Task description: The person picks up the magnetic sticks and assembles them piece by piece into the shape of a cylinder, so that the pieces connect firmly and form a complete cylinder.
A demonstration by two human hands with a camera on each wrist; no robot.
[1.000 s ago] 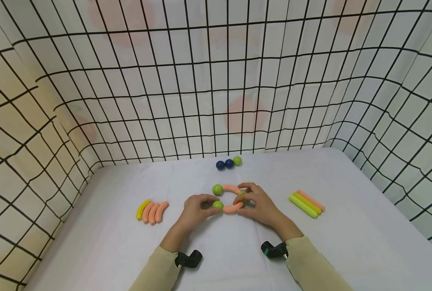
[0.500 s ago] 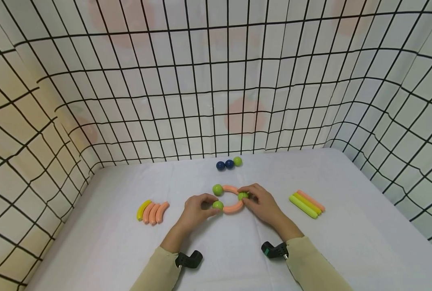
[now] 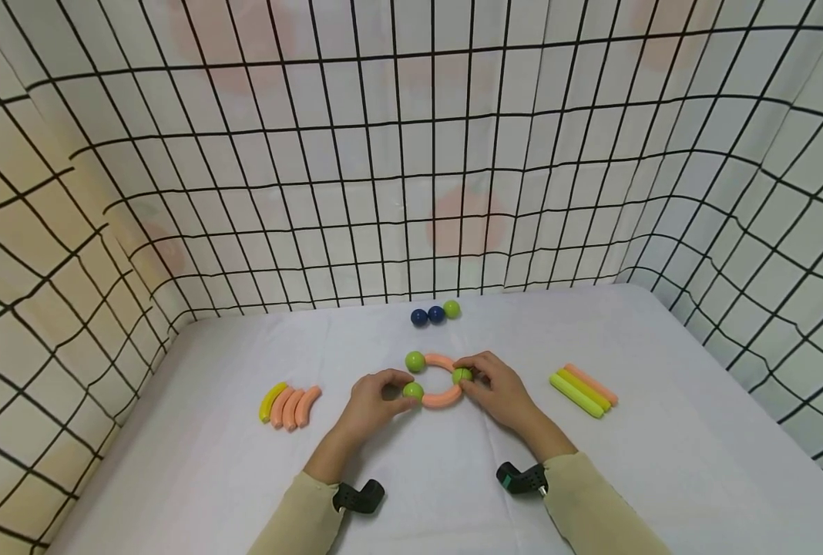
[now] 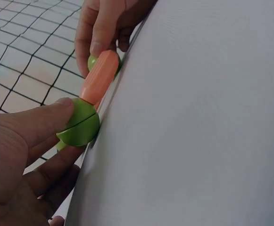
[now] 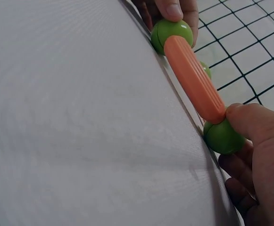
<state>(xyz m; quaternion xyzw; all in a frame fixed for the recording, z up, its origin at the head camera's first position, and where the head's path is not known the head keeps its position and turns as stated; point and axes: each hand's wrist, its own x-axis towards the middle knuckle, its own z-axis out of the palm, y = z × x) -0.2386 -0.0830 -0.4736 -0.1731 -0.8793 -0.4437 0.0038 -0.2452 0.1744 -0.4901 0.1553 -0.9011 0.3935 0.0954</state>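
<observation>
Two curved orange pieces and several green balls form an open C at mid-table. My left hand (image 3: 370,401) pinches the near-left green ball (image 3: 414,391) between thumb and fingers. The near curved orange piece (image 3: 441,398) runs from that ball to the right green ball (image 3: 461,375), which my right hand (image 3: 500,389) pinches. From there the far curved orange piece (image 3: 439,360) leads to the far-left green ball (image 3: 414,361), which neither hand touches. In the right wrist view the near orange piece (image 5: 193,77) is ribbed and meets a green ball at each end.
Two dark blue balls (image 3: 428,316) and another green ball (image 3: 451,309) sit in a row farther back. To the left lie several curved orange pieces (image 3: 295,407) beside a yellow one (image 3: 273,401). Straight sticks (image 3: 583,391) lie at right. Black grid netting (image 3: 432,169) surrounds the table.
My right hand has shifted from over the near orange piece to the right green ball, which now shows more. The left hand and its ball have moved slightly left with the near orange piece.
</observation>
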